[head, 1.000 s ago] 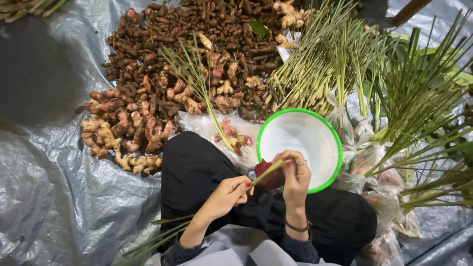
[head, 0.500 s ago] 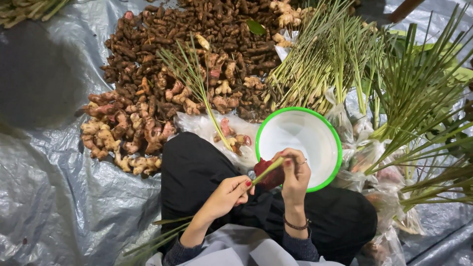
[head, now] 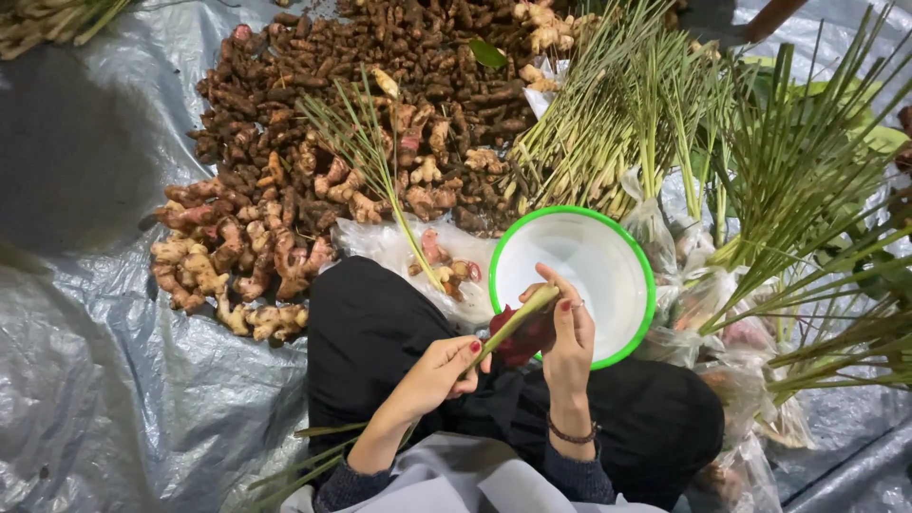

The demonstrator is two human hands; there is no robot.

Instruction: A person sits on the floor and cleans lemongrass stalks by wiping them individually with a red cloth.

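Head view, looking down at a seated person's lap on a grey plastic tarp (head: 104,399). Left hand (head: 432,375) clenched around the middle of a lemongrass stalk (head: 508,321), thumb on top; leaf end trails back past the left forearm toward the tarp's near edge. Right hand (head: 568,328) grasps the thick base of the same stalk, fingers curled over it, with something dark red against the palm that I cannot identify. Stalk lies diagonally across the lap, base just over the near rim of a white bowl with green rim (head: 622,252), which appears to hold nothing. Surroundings: pile of pale ginger roots (head: 237,256) toward the tarp's left side, a darker brown root heap (head: 380,57) at the far edge, a loose stalk with fanned leaves (head: 380,171) lying over them, bundled lemongrass (head: 617,114) at far right, clear plastic bags (head: 684,304) beside the bowl. Judgement: work in hand looks like stripping or trimming the stalk base. To do it well, keep the left grip firm and close to the working end so the stalk does not flex, work outer layers away from the body, and hold the base above the bowl so trimmings fall inside.
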